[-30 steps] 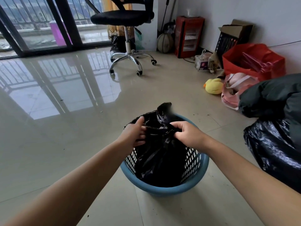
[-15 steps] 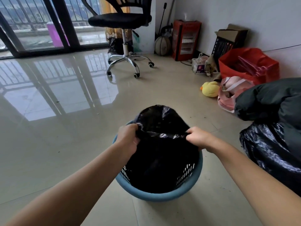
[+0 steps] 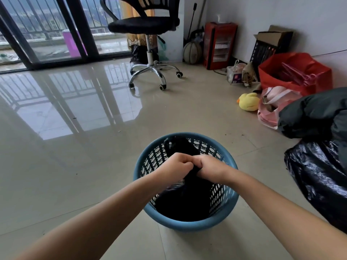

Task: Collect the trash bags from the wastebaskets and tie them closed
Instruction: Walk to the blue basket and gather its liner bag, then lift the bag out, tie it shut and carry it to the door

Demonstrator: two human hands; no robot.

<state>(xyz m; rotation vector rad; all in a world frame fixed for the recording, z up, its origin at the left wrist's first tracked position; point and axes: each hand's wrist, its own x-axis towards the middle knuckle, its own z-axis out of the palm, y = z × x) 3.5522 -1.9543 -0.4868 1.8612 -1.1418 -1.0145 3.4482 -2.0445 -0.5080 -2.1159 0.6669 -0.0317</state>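
- Both hands, left [image 3: 173, 168] and right [image 3: 210, 168], are closing their grip on the bag's [image 3: 185, 199] gathered neck over the basket [image 3: 150, 211].
- Thin plastic is risking tearing toward 12 o'clock if yanked.

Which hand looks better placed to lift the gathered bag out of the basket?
Neither clearly: left hand and right hand meet, both fisted on the black bag over the blue basket.

A round blue plastic wastebasket [image 3: 185, 223] with perforated white-backed walls stands upright on the floor at lower centre of the frame. Inside sits a black trash bag [image 3: 185, 203], its mouth gathered into a bunch near the middle, one loose end poking toward the far rim.
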